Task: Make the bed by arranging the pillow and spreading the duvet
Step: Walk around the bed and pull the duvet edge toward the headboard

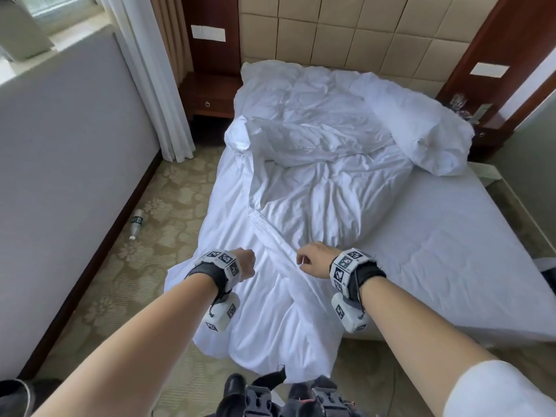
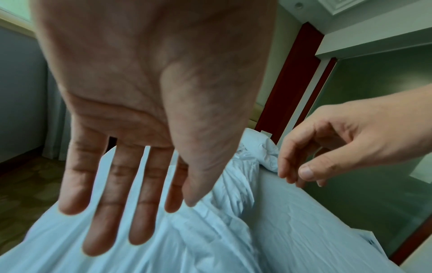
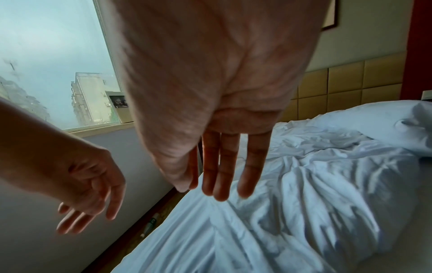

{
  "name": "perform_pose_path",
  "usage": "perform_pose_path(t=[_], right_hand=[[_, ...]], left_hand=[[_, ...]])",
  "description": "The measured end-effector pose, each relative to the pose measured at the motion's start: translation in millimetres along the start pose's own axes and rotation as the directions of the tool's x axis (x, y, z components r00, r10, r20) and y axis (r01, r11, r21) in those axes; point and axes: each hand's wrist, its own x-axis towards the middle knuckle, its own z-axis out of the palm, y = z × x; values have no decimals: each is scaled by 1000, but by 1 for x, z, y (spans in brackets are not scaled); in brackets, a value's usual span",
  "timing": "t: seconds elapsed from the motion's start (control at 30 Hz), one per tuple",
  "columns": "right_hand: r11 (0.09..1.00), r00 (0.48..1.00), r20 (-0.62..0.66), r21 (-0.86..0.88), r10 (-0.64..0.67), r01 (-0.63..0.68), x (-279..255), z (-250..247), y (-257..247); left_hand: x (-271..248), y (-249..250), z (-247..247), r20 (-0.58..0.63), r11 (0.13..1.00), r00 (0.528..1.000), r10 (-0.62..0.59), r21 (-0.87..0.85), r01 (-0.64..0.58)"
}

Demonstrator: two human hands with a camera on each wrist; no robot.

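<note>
The crumpled white cloth duvet (image 1: 301, 206) lies bunched along the bed's left side, its end hanging off the foot. Left hand (image 1: 245, 261) and right hand (image 1: 313, 260) hover over it, fingers loose, holding nothing. Best to grab two corners and pull wide

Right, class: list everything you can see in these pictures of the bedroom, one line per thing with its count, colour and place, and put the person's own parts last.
duvet: one, white, crumpled along the bed's left side, hanging over the foot end.
pillow: one, white, at the bed's right side near the headboard.
mattress sheet: one, white, bare on the right half.
headboard: one, beige padded squares, at the wall.
bedside tables: two, dark red wood, either side of the bed.
curtain: one, white, left of the bed.
bottle: one, clear plastic, lying on the carpet at left.
carpet: one, beige floral.
left hand: open, over the duvet, wrist band with markers.
right hand: open, over the duvet, same band.
</note>
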Motion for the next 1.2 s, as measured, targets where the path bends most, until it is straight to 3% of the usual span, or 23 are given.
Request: perform_pose_path(t=[0.27,0.63,1.03,1.2], right_hand=[[1000,999,-43,-4,0,0,-25,-13,68],[1000,997,-71,-31,3,-5,-17,-20,110],[999,1000,-23,-33,4,-5,62,-72,148],[999,1000,-4,-53,3,-3,124,-105,156]], left_hand=[[3,68,-2,-68,1000,998,2,20,0],[23,104,-7,-84,998,996,-31,43,34],[128,109,-66,-80,1000,997,22,-15,-23],[183,81,-94,-169,994,986,4,-110,-23]])
